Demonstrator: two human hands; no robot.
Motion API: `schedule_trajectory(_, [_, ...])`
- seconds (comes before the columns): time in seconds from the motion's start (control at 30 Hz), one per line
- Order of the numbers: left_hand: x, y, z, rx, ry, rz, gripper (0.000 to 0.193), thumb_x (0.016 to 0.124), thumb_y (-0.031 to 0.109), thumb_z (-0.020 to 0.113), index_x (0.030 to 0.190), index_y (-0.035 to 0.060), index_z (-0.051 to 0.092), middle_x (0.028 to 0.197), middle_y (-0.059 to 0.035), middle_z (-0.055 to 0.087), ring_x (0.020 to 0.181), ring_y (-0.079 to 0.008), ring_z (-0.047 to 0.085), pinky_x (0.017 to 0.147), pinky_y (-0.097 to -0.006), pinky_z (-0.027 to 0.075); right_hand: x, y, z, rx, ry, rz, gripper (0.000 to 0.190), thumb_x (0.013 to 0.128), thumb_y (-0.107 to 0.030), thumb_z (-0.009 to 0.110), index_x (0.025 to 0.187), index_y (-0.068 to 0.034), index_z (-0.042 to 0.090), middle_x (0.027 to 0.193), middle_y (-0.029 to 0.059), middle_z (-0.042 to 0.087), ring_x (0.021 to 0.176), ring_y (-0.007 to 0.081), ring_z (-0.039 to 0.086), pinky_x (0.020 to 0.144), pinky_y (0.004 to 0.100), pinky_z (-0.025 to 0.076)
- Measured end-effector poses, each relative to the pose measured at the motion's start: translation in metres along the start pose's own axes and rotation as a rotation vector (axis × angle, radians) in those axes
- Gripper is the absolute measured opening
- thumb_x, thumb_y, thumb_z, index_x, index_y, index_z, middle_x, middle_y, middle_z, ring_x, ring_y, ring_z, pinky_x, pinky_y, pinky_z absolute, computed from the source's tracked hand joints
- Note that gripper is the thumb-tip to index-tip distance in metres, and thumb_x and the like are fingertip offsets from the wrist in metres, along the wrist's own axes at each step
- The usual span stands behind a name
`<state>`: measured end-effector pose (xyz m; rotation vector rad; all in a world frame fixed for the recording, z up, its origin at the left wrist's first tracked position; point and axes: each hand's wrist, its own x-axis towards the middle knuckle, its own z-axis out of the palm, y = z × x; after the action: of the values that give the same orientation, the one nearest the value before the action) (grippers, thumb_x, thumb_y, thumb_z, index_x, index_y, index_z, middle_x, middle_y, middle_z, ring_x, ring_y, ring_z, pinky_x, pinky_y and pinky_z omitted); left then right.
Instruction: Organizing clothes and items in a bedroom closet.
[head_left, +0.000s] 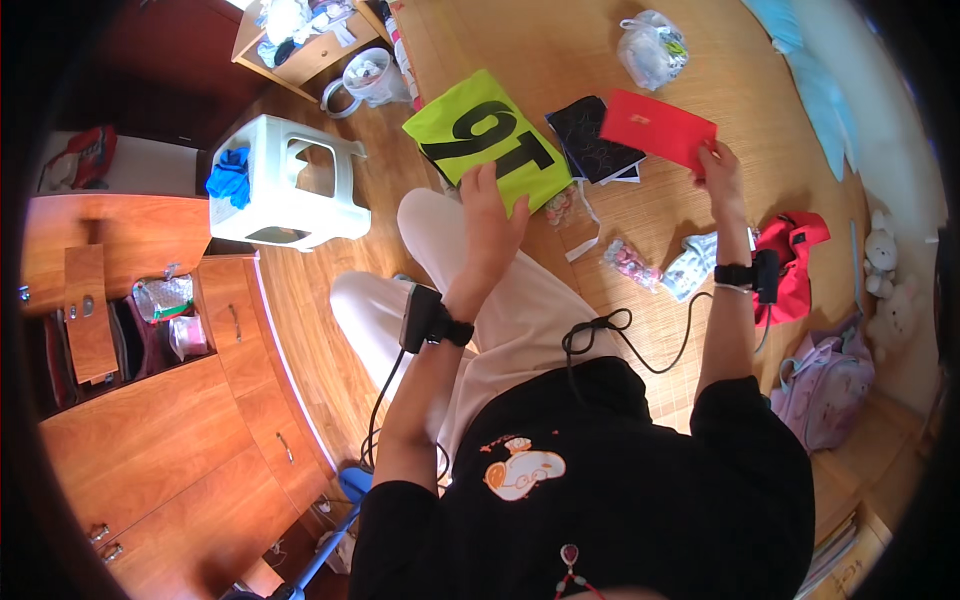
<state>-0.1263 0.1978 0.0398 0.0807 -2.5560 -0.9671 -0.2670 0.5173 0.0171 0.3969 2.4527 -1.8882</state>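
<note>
My right hand (721, 174) pinches a red paper envelope (652, 127) by its near right corner, over the woven mat. Partly beneath or behind the envelope lies a black patterned booklet (604, 146), stacked on papers with white edges. My left hand (491, 214) hovers at the near edge of a folded lime-green cloth (480, 120) that bears large black characters. Its thumb is spread away from the fingers and nothing shows in it; whether the fingertips touch the cloth I cannot tell. A white strap (586, 232) lies beside the cloth.
Near my right arm are a pink packet (631, 264), a pale patterned fabric item (690, 262), a red bag (806, 259) and a pastel backpack (829, 382). A knotted plastic bag (652, 51) sits farther off. A white plastic stool (292, 180) stands left. Black cables trail from both wrists.
</note>
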Motion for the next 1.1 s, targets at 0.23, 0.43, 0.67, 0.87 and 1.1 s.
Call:
schedule_trajectory(0.23, [-0.01, -0.026, 0.038, -0.236, -0.228, -0.238, 0.035, 0.078, 0.012, 0.063, 0.107, -0.0041, 0.051, 0.105, -0.0177, 0.051, 0.096, -0.0275, 0.055, 0.076, -0.0336, 0.049, 0.047, 0.092, -0.059, 0.019, 0.204, 0.27, 0.027, 0.088, -0.024, 0.056, 0.105, -0.003, 0.055, 0.074, 0.0087, 0.061, 0.058, 0.0153, 0.059, 0.054, 0.029, 0.051])
schedule_trajectory(0.43, [0.017, -0.019, 0.083, -0.348, -0.286, -0.342, 0.038, 0.075, 0.013, 0.06, 0.107, -0.0058, 0.051, 0.1, -0.0234, 0.053, 0.093, -0.0371, 0.053, 0.081, -0.0422, 0.043, 0.031, 0.079, -0.039, -1.26, 0.237, -0.504, 0.032, 0.083, -0.02, 0.059, 0.105, 0.002, 0.055, 0.096, 0.0158, 0.062, 0.089, 0.0305, 0.061, 0.077, 0.0374, 0.05])
schedule_trajectory(0.67, [0.068, -0.007, 0.142, -0.35, -0.294, -0.579, 0.041, 0.072, 0.013, 0.062, 0.103, -0.0106, 0.046, 0.105, -0.0316, 0.049, 0.097, -0.0441, 0.051, 0.087, -0.0445, 0.042, 0.039, 0.056, 0.094, -0.662, -0.096, -0.743, 0.035, 0.076, -0.018, 0.067, 0.1, 0.003, 0.054, 0.093, 0.0184, 0.057, 0.085, 0.0376, 0.057, 0.071, 0.043, 0.047])
schedule_trajectory(0.87, [0.071, -0.004, 0.162, -0.142, -0.31, -0.476, 0.044, 0.072, 0.012, 0.063, 0.102, -0.0117, 0.042, 0.103, -0.033, 0.047, 0.099, -0.047, 0.049, 0.09, -0.0467, 0.041, 0.013, 0.055, 0.098, -0.845, -0.016, -0.374, 0.038, 0.078, -0.027, 0.068, 0.097, 0.001, 0.051, 0.097, 0.0237, 0.054, 0.088, 0.0424, 0.055, 0.072, 0.0472, 0.046])
schedule_trajectory(1.1, [0.084, -0.013, 0.189, -0.117, -0.242, -0.576, 0.042, 0.075, 0.018, 0.065, 0.1, -0.0107, 0.047, 0.101, -0.0312, 0.051, 0.098, -0.0452, 0.051, 0.088, -0.0479, 0.041, 0.039, 0.057, 0.093, -0.799, -0.016, -0.15, 0.039, 0.076, -0.03, 0.07, 0.091, 0.003, 0.056, 0.079, 0.0224, 0.061, 0.079, 0.0402, 0.06, 0.069, 0.0461, 0.047])
